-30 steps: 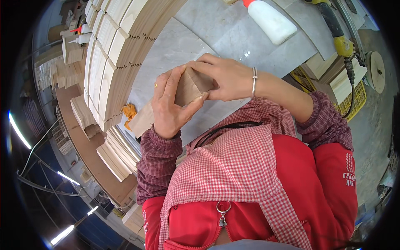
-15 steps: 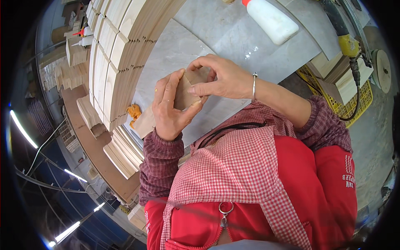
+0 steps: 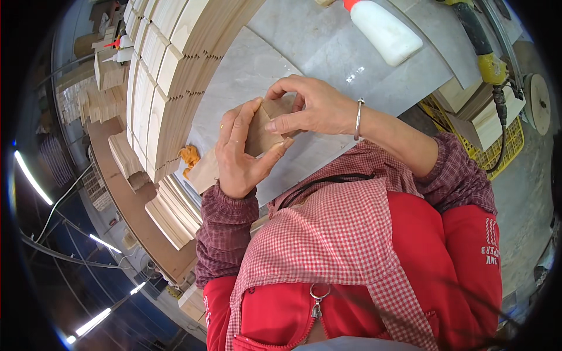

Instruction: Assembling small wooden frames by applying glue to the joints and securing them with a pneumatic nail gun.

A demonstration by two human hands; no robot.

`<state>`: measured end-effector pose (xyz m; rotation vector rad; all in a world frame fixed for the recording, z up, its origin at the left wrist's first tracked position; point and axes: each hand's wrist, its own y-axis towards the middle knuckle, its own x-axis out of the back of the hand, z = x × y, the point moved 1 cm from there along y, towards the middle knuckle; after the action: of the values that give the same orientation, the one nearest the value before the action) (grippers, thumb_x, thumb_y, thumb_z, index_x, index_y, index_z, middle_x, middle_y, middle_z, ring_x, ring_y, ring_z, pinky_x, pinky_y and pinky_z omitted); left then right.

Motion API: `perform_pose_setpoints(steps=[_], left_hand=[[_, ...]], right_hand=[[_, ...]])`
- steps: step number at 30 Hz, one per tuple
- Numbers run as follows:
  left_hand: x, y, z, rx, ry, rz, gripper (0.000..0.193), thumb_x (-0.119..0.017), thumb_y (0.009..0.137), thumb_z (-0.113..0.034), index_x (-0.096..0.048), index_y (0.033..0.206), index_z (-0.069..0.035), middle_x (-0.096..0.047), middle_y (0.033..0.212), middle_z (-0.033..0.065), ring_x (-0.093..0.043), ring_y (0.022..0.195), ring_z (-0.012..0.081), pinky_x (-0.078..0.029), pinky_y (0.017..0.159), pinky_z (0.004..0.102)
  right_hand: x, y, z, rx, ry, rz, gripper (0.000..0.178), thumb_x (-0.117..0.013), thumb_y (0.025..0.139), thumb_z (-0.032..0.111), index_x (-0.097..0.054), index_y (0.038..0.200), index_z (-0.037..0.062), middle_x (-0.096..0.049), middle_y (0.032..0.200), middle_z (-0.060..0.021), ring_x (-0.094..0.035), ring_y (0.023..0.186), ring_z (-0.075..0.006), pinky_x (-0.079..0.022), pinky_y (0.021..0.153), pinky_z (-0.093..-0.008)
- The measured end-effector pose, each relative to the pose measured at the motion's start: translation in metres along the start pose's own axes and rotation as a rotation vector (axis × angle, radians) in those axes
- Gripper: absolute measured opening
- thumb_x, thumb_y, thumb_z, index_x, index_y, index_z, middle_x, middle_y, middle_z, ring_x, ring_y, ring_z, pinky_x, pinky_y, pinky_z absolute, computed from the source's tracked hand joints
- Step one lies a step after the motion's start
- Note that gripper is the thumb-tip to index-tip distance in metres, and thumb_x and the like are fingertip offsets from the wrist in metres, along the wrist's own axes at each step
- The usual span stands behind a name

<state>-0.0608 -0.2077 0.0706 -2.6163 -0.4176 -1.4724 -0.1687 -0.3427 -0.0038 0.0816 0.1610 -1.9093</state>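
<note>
My left hand is closed around a flat wooden board, its fingers over the far edge and its thumb along the near side. Against the same wood, my right hand pinches with curled fingers and thumb, at a seam where a second wooden face meets the first. Whether these are two boards or one jointed piece, I cannot tell. The fingers hide much of the wood. Below my left wrist, another pale wooden strip sticks out, partly covered by the hand.
Tall stacks of pale boards rise at the left of the grey worktable. A white bottle with a red cap lies at the far side. An orange cloth sits beside the stacks. On the right are a power tool and a yellow crate.
</note>
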Motion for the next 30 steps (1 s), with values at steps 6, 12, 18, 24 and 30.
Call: perform_pose_setpoints(steps=[6, 12, 18, 24, 30], left_hand=[[-0.001, 0.000, 0.000, -0.015, 0.010, -0.009, 0.068, -0.081, 0.062, -0.019, -0.054, 0.122, -0.002, -0.056, 0.110, 0.0131, -0.056, 0.096, 0.0260, -0.049, 0.082, 0.0348], [0.000, 0.001, 0.000, -0.051, -0.015, 0.004, 0.068, -0.081, 0.061, -0.020, -0.055, 0.121, -0.002, -0.057, 0.110, 0.0123, -0.055, 0.094, 0.0249, -0.046, 0.083, 0.0344], [0.006, 0.004, 0.002, -0.198, -0.106, 0.150, 0.066, -0.078, 0.064, -0.024, -0.056, 0.122, -0.003, -0.057, 0.109, 0.0110, -0.053, 0.091, 0.0256, -0.041, 0.085, 0.0358], [0.009, -0.010, 0.014, -0.368, -0.155, 0.233, 0.061, -0.073, 0.069, -0.029, -0.056, 0.121, -0.002, -0.057, 0.108, 0.0110, -0.052, 0.090, 0.0271, -0.038, 0.087, 0.0380], [0.009, -0.017, 0.016, -0.404, -0.126, 0.151, 0.059, -0.071, 0.068, -0.029, -0.058, 0.120, -0.007, -0.054, 0.110, 0.0103, -0.049, 0.092, 0.0262, -0.036, 0.089, 0.0383]], right_hand=[[0.002, 0.002, 0.001, -0.010, 0.013, 0.029, 0.043, -0.074, 0.072, 0.028, -0.060, 0.105, 0.0043, -0.058, 0.101, -0.0093, -0.053, 0.071, -0.0179, -0.046, 0.062, -0.0273], [0.000, -0.001, -0.001, 0.014, 0.036, 0.001, 0.042, -0.075, 0.071, 0.021, -0.059, 0.106, 0.0042, -0.057, 0.100, -0.0090, -0.054, 0.072, -0.0168, -0.046, 0.061, -0.0259], [-0.007, -0.023, 0.002, -0.052, 0.104, -0.036, 0.042, -0.075, 0.070, 0.013, -0.057, 0.106, 0.0029, -0.056, 0.102, -0.0081, -0.055, 0.074, -0.0151, -0.046, 0.062, -0.0241], [-0.023, -0.049, 0.011, -0.030, 0.024, -0.075, 0.035, -0.073, 0.073, 0.008, -0.058, 0.104, 0.0006, -0.056, 0.101, -0.0072, -0.056, 0.074, -0.0140, -0.048, 0.063, -0.0226], [-0.019, -0.039, 0.017, -0.173, 0.207, 0.065, 0.022, -0.067, 0.079, 0.003, -0.059, 0.098, -0.0017, -0.058, 0.092, -0.0071, -0.057, 0.072, -0.0130, -0.051, 0.061, -0.0221]])
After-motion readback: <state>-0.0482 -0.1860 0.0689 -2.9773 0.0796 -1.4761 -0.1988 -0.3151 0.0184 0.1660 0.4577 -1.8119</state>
